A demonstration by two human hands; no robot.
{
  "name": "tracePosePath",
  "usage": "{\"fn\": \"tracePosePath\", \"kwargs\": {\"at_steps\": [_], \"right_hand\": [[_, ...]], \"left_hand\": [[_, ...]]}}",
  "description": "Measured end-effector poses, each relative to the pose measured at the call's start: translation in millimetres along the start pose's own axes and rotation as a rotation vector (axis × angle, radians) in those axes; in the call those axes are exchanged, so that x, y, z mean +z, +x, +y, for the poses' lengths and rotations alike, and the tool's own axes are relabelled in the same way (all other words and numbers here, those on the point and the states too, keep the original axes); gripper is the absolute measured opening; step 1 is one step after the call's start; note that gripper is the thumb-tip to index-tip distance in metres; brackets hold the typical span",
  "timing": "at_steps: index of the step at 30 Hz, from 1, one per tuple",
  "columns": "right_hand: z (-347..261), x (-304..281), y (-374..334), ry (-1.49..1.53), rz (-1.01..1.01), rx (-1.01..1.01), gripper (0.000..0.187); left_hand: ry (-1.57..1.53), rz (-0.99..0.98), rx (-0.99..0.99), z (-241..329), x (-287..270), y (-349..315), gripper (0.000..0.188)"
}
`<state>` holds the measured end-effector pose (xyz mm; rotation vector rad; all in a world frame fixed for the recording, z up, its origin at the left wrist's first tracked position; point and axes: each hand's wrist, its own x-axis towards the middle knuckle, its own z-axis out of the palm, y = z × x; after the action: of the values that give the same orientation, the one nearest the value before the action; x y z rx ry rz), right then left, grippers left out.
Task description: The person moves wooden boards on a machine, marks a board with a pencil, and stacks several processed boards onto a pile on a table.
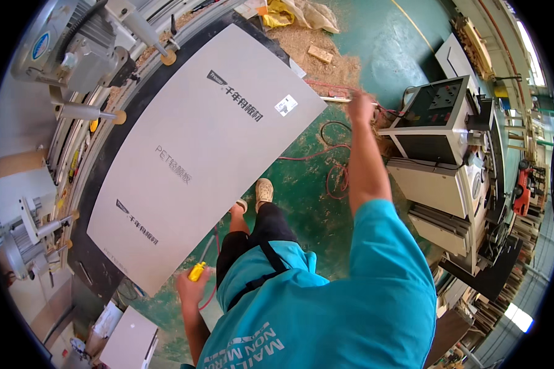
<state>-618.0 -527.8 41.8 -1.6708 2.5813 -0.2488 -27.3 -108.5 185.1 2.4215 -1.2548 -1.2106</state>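
Observation:
My left hand [191, 286] is closed around a yellow-handled screwdriver [197, 271], its thin grey shaft pointing up and away from me. This hand is beside the near left corner of a large pale grey board [209, 147] with dark printing and a small white label. The board lies flat on the dark machine bed [98, 166]. My right arm is stretched out past the board's far right corner. Motion smears my right hand [361, 109], and its fingers cannot be made out. A slim pale rod [335, 99] meets it, but whether the hand grips that is unclear.
Motor units [80, 43] with rollers line the left side. At right stands a control cabinet [434, 117] with a dark panel. Red hose [332, 178] loops over the green floor. Sawdust [301, 46] and a wood offcut [320, 54] lie beyond the board.

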Motion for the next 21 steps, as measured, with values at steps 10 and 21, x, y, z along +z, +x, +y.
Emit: {"fn": "tracePosePath", "kwargs": {"at_steps": [10,21], "right_hand": [[-86.0,-17.5,-82.8,0.211,0.017,-0.482,0.023],[-272.8,-11.3,-457.1,0.43,-0.1,-0.658,0.022]], "left_hand": [[-0.038,0.022,-0.133,18.4,-9.2,-64.0,0.039],[-0.261,0.136,-0.278,-171.1,-24.2,-160.0,0.045]]}}
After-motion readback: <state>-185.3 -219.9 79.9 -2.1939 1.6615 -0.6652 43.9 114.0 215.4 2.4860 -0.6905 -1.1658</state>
